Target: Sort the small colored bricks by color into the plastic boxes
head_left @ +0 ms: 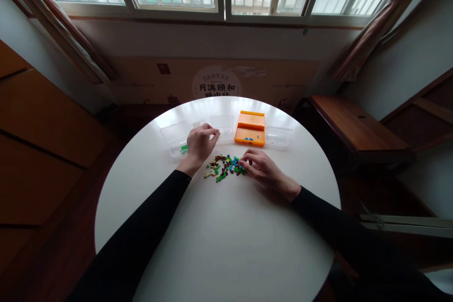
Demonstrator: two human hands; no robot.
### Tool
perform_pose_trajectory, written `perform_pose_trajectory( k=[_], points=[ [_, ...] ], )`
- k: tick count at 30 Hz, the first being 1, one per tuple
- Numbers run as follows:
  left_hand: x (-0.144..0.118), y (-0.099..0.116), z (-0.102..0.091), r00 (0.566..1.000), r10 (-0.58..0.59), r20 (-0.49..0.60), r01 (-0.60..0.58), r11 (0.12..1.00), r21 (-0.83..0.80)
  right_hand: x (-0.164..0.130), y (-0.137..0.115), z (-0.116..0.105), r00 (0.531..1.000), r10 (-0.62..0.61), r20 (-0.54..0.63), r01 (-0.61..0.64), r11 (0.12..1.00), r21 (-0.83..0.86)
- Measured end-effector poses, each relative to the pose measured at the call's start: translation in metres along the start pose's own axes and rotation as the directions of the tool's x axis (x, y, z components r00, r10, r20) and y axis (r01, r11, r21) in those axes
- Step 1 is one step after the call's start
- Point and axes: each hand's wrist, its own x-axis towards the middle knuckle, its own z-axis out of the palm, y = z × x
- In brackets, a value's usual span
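Note:
A loose pile of small toy building bricks [222, 166], in green, brown, tan and blue, lies on the white round table [226, 226]. Above the near edge of a clear plastic box [226, 122], my left hand [201, 144] is closed in a pinch; whatever is between the fingertips is too small to name. My right hand [262, 168] rests at the pile's right edge, fingers curled against the bricks, and its grip is partly hidden. An orange box [250, 127] with its lid open holds several blue pieces.
At the left, another clear box [175, 137] has green bricks in it, partly behind my left hand. A clear box [278, 137] sits right of the orange one. Beyond the table are a printed board [141, 73], windows and a wooden desk [354, 122].

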Motion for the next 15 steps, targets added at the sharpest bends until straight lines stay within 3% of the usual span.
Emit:
perform_pose_trajectory(
  k=[8,15],
  points=[
    [-0.038,0.020,-0.027,0.997,0.074,0.000,-0.074,0.992,-0.102,0.000,-0.001,0.000,1.000,0.007,-0.011,-0.007,1.000,0.000],
    [-0.063,0.028,-0.045,0.980,0.175,0.096,-0.138,0.943,-0.303,0.008,0.004,0.004,0.998,-0.055,0.004,0.055,0.992,-0.118]
  ],
)
